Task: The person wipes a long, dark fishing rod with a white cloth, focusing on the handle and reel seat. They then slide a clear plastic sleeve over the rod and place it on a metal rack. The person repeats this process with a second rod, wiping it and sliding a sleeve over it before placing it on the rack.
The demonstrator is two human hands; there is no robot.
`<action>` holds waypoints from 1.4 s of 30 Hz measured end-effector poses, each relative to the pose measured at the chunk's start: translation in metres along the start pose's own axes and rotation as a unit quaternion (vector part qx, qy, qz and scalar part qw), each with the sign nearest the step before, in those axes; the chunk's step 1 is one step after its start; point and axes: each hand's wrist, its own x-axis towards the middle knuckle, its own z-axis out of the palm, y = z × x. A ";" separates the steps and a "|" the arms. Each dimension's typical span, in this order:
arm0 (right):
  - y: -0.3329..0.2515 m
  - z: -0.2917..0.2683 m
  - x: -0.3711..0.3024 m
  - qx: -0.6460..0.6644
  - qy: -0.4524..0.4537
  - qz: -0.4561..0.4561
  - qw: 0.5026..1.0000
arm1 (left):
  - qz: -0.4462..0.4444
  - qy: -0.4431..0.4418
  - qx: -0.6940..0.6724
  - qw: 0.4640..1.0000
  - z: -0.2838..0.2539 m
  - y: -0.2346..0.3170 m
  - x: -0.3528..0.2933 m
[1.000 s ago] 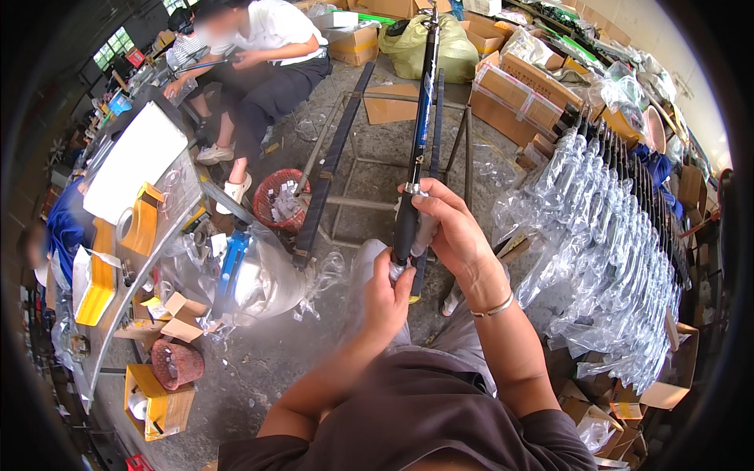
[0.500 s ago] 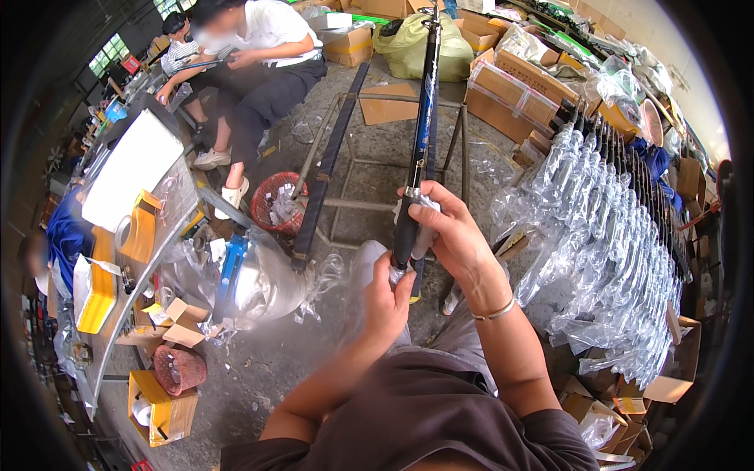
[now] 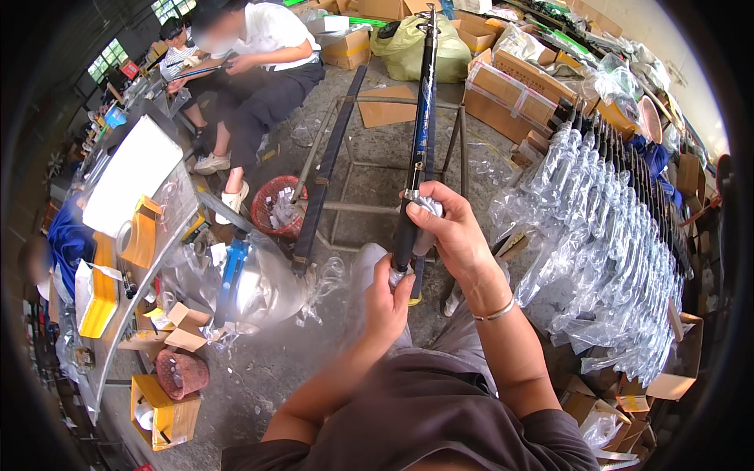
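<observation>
With both hands [image 3: 385,304] [image 3: 459,234] clamped on the rod [image 3: 423,133], we have open floor [image 3: 247,388] toward the worktop's [image 3: 181,199] right edge, cartons [image 3: 510,98] crowding the room

Rod [image 3: 423,118] black and blue; basket [image 3: 264,196] red; sack [image 3: 400,51] yellow-green; distant person's shirt [image 3: 174,58] striped.

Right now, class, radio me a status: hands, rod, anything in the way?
Dark rod held, left hand at its butt end. Right hand higher up, with crumpled clear plastic. Metal frame beyond; nothing seen blocking the hands.
</observation>
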 end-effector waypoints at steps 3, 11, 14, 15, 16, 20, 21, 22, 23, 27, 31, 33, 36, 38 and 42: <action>0.001 0.001 0.000 -0.002 0.004 -0.009 1.000 | -0.028 -0.016 -0.022 0.999 -0.002 0.001 -0.002; 0.004 -0.003 0.005 -0.034 0.008 -0.036 0.999 | -0.078 -0.038 -0.065 0.994 -0.003 -0.005 -0.004; 0.007 -0.007 0.006 -0.039 0.002 -0.038 0.999 | -0.060 -0.036 -0.069 0.995 -0.001 -0.007 -0.003; 0.007 -0.009 0.006 -0.040 0.000 -0.039 0.998 | -0.044 -0.034 -0.068 0.996 0.001 -0.009 -0.003; 0.006 -0.009 0.006 -0.064 0.003 -0.041 0.997 | -0.028 -0.032 -0.065 0.997 0.001 -0.011 -0.003; 0.001 -0.010 0.000 -0.105 -0.008 -0.038 0.994 | -0.022 -0.033 -0.056 0.998 0.001 -0.009 -0.003; 0.000 -0.011 -0.001 -0.101 -0.017 -0.035 0.994 | -0.012 -0.030 -0.048 0.998 0.000 -0.005 -0.002; 0.000 -0.012 -0.001 -0.098 -0.016 -0.029 0.995 | -0.001 -0.027 -0.040 0.999 0.000 -0.001 -0.001; 0.001 -0.014 -0.001 -0.095 -0.015 -0.023 0.995 | -0.007 -0.031 -0.038 0.999 0.000 0.000 -0.001; -0.001 -0.013 0.000 -0.066 -0.007 -0.022 0.998 | -0.036 -0.044 -0.044 0.997 -0.001 -0.002 -0.002; 0.003 -0.014 0.003 -0.080 0.004 -0.038 0.996 | -0.065 -0.056 -0.087 0.993 0.000 -0.012 -0.004; 0.003 -0.015 0.005 -0.089 -0.002 -0.049 0.995 | -0.068 -0.057 -0.091 0.992 -0.001 -0.012 -0.004; 0.003 -0.016 0.008 -0.119 -0.003 -0.077 0.990 | -0.074 -0.061 -0.090 0.991 -0.002 -0.012 -0.004; 0.004 -0.017 0.011 -0.125 0.004 -0.067 0.990 | -0.080 -0.064 -0.091 0.991 -0.002 -0.010 -0.004; -0.002 -0.020 0.006 -0.094 0.012 -0.052 0.994 | -0.021 -0.030 -0.076 0.996 0.002 -0.009 -0.002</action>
